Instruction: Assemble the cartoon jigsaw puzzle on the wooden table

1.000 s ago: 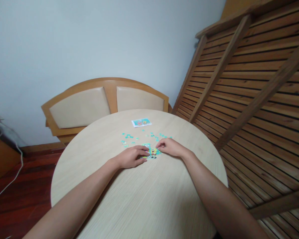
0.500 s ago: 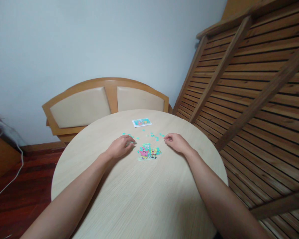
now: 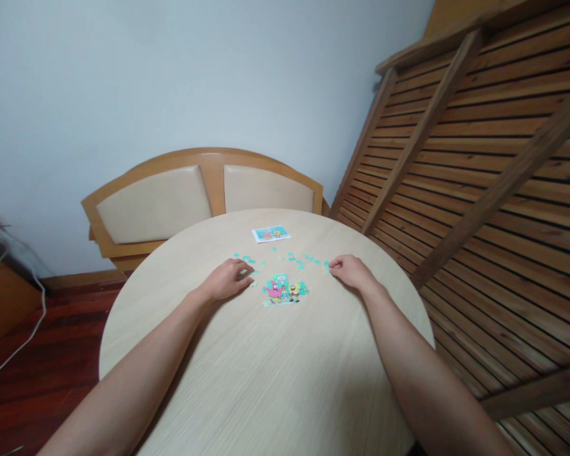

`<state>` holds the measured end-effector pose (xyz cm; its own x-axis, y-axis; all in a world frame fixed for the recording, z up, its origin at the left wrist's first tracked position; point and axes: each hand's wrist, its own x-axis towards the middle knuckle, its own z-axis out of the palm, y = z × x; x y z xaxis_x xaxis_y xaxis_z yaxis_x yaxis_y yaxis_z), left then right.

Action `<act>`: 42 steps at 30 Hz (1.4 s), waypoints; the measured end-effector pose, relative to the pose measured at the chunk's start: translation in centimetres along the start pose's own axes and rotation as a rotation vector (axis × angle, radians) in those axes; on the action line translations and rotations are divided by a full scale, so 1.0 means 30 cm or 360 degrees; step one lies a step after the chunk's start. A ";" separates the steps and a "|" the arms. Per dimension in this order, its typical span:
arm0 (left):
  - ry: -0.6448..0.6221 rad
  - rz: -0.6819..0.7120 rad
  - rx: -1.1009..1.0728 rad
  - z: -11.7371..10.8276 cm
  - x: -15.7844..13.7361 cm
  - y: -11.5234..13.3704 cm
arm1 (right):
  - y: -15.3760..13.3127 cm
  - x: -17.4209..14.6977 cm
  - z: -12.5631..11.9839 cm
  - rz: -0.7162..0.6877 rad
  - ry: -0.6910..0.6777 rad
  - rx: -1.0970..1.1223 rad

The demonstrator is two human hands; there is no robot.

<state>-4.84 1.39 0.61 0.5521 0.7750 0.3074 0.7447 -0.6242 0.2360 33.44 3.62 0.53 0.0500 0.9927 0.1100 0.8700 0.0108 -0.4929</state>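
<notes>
A partly joined jigsaw puzzle point(image 3: 285, 291) with cartoon figures lies flat on the round table point(image 3: 275, 380). My left hand point(image 3: 228, 278) rests to its upper left, thumb and fingers apart and curved, with nothing seen between them. A loose puzzle piece point(image 3: 254, 284) lies by its thumb, and more teal pieces point(image 3: 249, 260) lie just beyond its fingers. On the right, my right hand point(image 3: 351, 271) has thumb and fingertips pinched together at a small teal puzzle piece point(image 3: 327, 266). Its fingertips partly hide what they grip.
Several loose teal pieces point(image 3: 292, 257) are scattered beyond the puzzle. Farther back lies a printed picture sheet point(image 3: 270, 234). A padded headboard point(image 3: 156, 202) stands behind the table, and a slatted wooden frame point(image 3: 456, 177) leans on the right.
My right hand has moved right, away from the teal pieces near the middle. My left hand has drawn back slightly left, and a piece by its thumb now shows.
</notes>
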 end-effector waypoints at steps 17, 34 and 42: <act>-0.0153 0.0078 -0.0086 -0.010 0.010 0.041 | -0.055 -0.020 0.014 -0.0211 -0.0010 -0.0023; -0.0153 -0.0131 -0.0905 0.019 0.034 0.151 | -0.274 -0.145 0.091 -0.1059 -0.0174 0.0139; -0.0087 -0.0219 -0.1321 0.052 0.061 0.196 | -0.351 -0.202 0.104 -0.1217 -0.0218 0.0544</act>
<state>1.12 -0.71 1.11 0.5100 0.8398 0.1861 0.3014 -0.3771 0.8758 22.45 -2.13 2.37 -0.5706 0.7030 0.4245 0.4433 0.6988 -0.5614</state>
